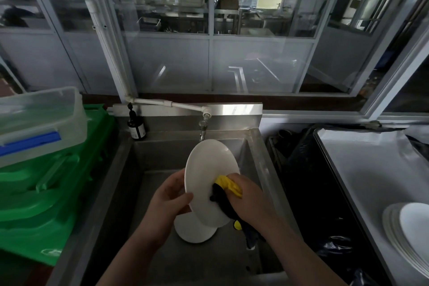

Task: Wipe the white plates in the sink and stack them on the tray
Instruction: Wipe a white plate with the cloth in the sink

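A white plate is held tilted on edge over the steel sink. My left hand grips its left rim. Pressed against the plate's face is a yellow and black cloth, bunched in my right hand. Another white plate lies below on the sink floor, partly hidden by the held one. At the right, a stack of white plates rests on a large tray lined with pale paper.
A tap hangs just behind the plate's top edge. A dark bottle stands at the sink's back left corner. Green crates with a clear lidded box on them fill the left. Black bags lie between sink and tray.
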{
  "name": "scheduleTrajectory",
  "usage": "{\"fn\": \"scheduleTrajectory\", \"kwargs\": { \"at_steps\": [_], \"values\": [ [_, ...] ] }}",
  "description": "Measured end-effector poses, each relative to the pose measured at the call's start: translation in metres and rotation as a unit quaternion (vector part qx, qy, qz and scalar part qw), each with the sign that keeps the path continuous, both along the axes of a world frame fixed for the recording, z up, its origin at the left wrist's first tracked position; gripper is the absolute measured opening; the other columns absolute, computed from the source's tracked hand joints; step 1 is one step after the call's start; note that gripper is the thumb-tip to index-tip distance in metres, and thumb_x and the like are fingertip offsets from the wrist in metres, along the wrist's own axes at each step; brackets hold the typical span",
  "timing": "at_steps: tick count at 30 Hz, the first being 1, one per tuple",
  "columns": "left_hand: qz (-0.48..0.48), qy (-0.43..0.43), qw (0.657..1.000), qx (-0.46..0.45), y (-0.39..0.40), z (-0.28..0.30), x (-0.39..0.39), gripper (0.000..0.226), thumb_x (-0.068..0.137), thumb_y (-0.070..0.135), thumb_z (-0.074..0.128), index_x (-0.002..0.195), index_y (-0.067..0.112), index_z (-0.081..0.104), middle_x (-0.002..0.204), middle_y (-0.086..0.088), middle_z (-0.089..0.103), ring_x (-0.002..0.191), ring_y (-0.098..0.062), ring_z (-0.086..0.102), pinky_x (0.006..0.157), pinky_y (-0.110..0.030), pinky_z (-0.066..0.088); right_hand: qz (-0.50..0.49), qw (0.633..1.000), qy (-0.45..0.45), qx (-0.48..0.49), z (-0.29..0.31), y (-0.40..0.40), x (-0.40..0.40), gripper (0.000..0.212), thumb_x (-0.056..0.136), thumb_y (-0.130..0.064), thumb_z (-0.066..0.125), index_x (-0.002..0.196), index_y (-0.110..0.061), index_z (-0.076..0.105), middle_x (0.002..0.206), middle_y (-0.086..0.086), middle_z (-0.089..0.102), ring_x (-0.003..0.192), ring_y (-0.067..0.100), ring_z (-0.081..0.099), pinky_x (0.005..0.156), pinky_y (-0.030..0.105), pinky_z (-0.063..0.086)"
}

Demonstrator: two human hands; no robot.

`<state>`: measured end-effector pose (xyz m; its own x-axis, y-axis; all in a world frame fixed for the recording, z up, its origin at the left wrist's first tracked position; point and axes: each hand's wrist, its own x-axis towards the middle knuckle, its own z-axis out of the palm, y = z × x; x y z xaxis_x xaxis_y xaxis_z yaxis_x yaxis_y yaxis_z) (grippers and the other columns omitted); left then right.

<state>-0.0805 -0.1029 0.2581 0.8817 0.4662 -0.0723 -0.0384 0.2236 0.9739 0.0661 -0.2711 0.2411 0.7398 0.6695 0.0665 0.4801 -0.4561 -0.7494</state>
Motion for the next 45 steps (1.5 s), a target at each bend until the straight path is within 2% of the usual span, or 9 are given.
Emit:
{"fn": "scheduleTrajectory", "kwargs": {
  "at_steps": [7,12,17,19,23,28,32,38,45],
  "values": [
    [0.018,-0.004,1.000,0.020,0.004,-0.001,-0.001,0.059,0.089,-0.015,0.056,0.134,0.023,0.056,0.128,0.000,0.067,0.112,-0.023,0.067,0.074,-0.037,0.060,-0.021,0.999,-0.009,-0.036,-0.013,-0.004,0.011,0.024,0.092,-0.053,0.058,0.086,-0.030,0.062,0.082,-0.009,0.063,0.076,0.005,0.060,0.069,0.034,0.054],
    [0.014,0.006,1.000,0.027,0.005,-0.002,-0.003,0.058,0.091,-0.008,0.060,0.134,0.030,0.056,0.126,0.004,0.068,0.112,-0.019,0.068,0.079,-0.040,0.060,-0.026,0.998,-0.002,-0.062,-0.011,-0.006,0.008,0.024,0.092,-0.049,0.058,0.090,-0.026,0.063,0.080,-0.013,0.059,0.074,0.003,0.057,0.061,0.016,0.040],
    [0.020,0.010,1.000,0.009,0.004,-0.007,-0.003,0.057,0.083,0.001,0.066,0.133,0.028,0.057,0.125,0.000,0.068,0.110,-0.023,0.069,0.075,-0.037,0.059,-0.023,0.998,0.038,-0.054,-0.014,-0.002,0.001,0.024,0.094,-0.050,0.055,0.090,-0.028,0.063,0.084,-0.010,0.064,0.076,0.002,0.061,0.063,0.016,0.046],
    [0.022,0.014,1.000,0.011,0.003,-0.007,-0.003,0.057,0.088,-0.007,0.063,0.133,0.027,0.056,0.123,0.000,0.069,0.108,-0.022,0.069,0.073,-0.034,0.059,-0.015,0.998,0.061,-0.027,-0.012,0.003,-0.005,0.022,0.095,-0.041,0.058,0.088,-0.021,0.064,0.082,-0.006,0.065,0.075,0.003,0.062,0.062,0.015,0.047],
    [0.018,0.015,1.000,0.015,0.002,-0.004,-0.002,0.057,0.091,-0.014,0.054,0.133,0.026,0.055,0.120,0.002,0.070,0.106,-0.020,0.070,0.071,-0.033,0.059,-0.019,0.998,0.066,0.002,-0.012,0.013,-0.011,0.013,0.093,-0.039,0.060,0.089,-0.028,0.064,0.084,-0.004,0.067,0.077,0.007,0.064,0.071,0.033,0.056],
    [0.007,0.005,1.000,0.017,0.007,-0.003,-0.002,0.055,0.092,-0.011,0.057,0.133,0.024,0.056,0.123,-0.003,0.070,0.108,-0.022,0.070,0.074,-0.034,0.059,0.003,0.998,0.055,0.033,-0.002,0.025,-0.019,0.010,0.092,-0.047,0.059,0.093,-0.038,0.062,0.088,-0.013,0.067,0.080,0.002,0.064,0.072,0.027,0.056],
    [-0.011,0.009,1.000,0.023,0.008,-0.003,-0.002,0.058,0.082,0.007,0.073,0.134,0.028,0.057,0.126,-0.003,0.068,0.113,-0.024,0.068,0.081,-0.039,0.059,0.011,0.998,0.041,0.041,0.006,0.034,-0.021,0.020,0.091,-0.054,0.057,0.102,-0.038,0.060,0.094,-0.015,0.065,0.086,0.002,0.063,0.078,0.029,0.057],
    [-0.049,0.016,0.997,0.051,0.004,0.003,-0.003,0.053,0.088,0.005,0.065,0.135,0.029,0.057,0.125,0.004,0.069,0.112,-0.018,0.068,0.084,-0.039,0.060,0.009,0.997,0.039,0.061,0.017,0.044,-0.020,0.023,0.093,-0.046,0.055,0.114,-0.036,0.059,0.104,-0.016,0.064,0.095,0.001,0.060,0.086,0.033,0.055],
    [-0.069,0.023,0.996,0.044,0.006,0.000,-0.002,0.053,0.084,0.015,0.064,0.133,0.036,0.061,0.133,0.003,0.065,0.119,-0.022,0.065,0.085,-0.039,0.057,-0.008,0.989,0.103,0.106,0.025,0.047,-0.024,0.020,0.092,-0.058,0.053,0.101,-0.042,0.062,0.094,-0.016,0.066,0.090,0.004,0.063,0.085,0.040,0.055]
  ]
}}
